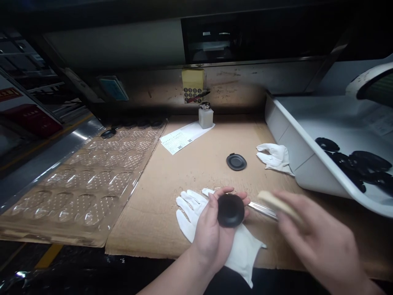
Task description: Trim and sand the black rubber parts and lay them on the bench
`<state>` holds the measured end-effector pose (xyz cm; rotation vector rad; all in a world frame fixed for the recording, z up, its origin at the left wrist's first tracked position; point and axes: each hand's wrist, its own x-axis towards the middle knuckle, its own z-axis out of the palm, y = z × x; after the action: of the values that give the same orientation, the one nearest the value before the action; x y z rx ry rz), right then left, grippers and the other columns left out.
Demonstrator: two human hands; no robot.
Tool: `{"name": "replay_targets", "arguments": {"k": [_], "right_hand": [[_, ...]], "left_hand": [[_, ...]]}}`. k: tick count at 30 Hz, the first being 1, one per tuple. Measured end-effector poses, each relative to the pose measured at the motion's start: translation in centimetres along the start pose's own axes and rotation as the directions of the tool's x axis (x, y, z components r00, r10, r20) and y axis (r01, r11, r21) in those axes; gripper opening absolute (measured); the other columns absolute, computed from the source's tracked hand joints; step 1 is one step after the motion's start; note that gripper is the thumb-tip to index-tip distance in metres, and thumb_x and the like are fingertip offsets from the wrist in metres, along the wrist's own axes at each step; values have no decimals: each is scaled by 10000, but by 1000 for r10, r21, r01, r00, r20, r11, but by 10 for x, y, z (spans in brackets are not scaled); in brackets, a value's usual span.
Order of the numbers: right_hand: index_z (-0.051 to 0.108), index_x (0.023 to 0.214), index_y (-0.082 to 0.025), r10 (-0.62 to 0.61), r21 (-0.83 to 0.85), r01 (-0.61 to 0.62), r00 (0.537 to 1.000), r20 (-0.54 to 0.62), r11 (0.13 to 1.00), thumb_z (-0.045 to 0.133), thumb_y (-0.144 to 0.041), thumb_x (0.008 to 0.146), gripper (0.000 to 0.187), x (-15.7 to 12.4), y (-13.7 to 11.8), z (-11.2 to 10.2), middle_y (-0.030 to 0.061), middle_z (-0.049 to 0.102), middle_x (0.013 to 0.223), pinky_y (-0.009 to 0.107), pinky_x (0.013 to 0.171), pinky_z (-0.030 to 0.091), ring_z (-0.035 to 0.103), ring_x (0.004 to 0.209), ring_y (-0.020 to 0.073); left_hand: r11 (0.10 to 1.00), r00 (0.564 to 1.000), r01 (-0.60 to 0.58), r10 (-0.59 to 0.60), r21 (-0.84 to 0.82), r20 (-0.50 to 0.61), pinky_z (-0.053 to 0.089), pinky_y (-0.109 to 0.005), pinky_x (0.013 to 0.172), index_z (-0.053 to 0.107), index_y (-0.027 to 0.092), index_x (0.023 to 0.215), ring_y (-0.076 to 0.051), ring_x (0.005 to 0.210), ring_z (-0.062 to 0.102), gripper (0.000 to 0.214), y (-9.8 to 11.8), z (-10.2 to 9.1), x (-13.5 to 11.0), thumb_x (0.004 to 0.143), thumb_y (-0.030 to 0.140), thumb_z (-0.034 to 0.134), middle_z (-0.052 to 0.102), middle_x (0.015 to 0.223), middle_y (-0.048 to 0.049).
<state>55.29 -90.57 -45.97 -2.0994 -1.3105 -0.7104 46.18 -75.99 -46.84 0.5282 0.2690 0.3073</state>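
In the head view my left hand (pixel 215 237) is palm up, fingers curled around a black, rounded plastic cover (pixel 231 210). To its right, apart from the cover, my right hand (pixel 319 237) grips a flat cream-coloured pad (pixel 281 208); both are smeared by motion, and the pad's exact kind is unclear. A white glove (pixel 245 256) lies on the cardboard beneath my left hand and is partly hidden by it. Between my hands a shiny metal strip (pixel 264 209) shows on the cardboard. Farther back lies another black cover (pixel 236 162).
Clear plastic trays with moulded pockets (pixel 101 176) lie left, black parts at their far end. A white bin (pixel 307 159) with several black parts stands right, beside a second white glove (pixel 273 157). A bottle (pixel 206 116) stands on printed paper (pixel 181 139) at the back.
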Motion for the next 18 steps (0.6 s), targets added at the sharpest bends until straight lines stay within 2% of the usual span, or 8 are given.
{"name": "replay_targets", "arguments": {"k": [3, 5, 8, 11, 15, 18], "right_hand": [[524, 1131, -182, -221, 130, 210, 972, 77, 969, 511, -114, 774, 364, -6, -19, 12, 85, 596, 984, 272, 756, 450, 550, 900, 173], [543, 1110, -180, -275, 148, 256, 954, 123, 955, 510, -83, 765, 360, -4, -18, 21, 83, 601, 964, 281, 706, 448, 536, 853, 165], [570, 1049, -199, -260, 66, 253, 957, 128, 965, 530, -107, 774, 293, 15, -6, 26, 37, 609, 847, 239, 605, 413, 487, 707, 115], [574, 1023, -212, -276, 14, 276, 956, 100, 961, 560, -134, 766, 269, 31, 1, 23, 14, 602, 784, 228, 576, 391, 450, 674, 110], [561, 1069, -189, -186, 87, 178, 978, 94, 980, 533, -99, 781, 303, 19, -8, 21, 36, 601, 821, 233, 607, 407, 468, 710, 114], [560, 1080, -172, -189, 140, 170, 973, 134, 975, 513, -99, 792, 301, 6, -16, 20, 61, 606, 911, 249, 645, 426, 491, 753, 128]], "left_hand": [[1000, 1000, -11, 12, 14, -14, 357, -415, 933, 465, 125, 1105, -247, 1016, 542, 439, -1, -1, 0, 846, 459, 347, 568, 1083, -171], [999, 1000, -31, 31, 29, 5, 354, -418, 942, 497, 110, 1066, -250, 1020, 537, 408, -1, -1, 1, 856, 425, 345, 567, 1077, -164], [998, 999, -45, 44, 41, 19, 361, -413, 945, 532, 114, 1003, -246, 1042, 522, 364, -1, -1, 3, 866, 392, 340, 573, 1056, -135], [999, 999, -28, 29, 40, -17, 378, -391, 929, 538, 131, 1005, -240, 1060, 513, 349, -1, -1, 4, 865, 392, 352, 575, 1062, -113], [1000, 1000, -3, 3, 13, -22, 387, -395, 915, 535, 126, 994, -255, 1059, 519, 349, -1, -2, 3, 858, 401, 367, 581, 1052, -127], [1000, 1000, 8, -8, -7, -21, 389, -404, 913, 527, 124, 987, -263, 1040, 534, 358, -2, -2, 3, 851, 416, 371, 582, 1049, -146]]}}
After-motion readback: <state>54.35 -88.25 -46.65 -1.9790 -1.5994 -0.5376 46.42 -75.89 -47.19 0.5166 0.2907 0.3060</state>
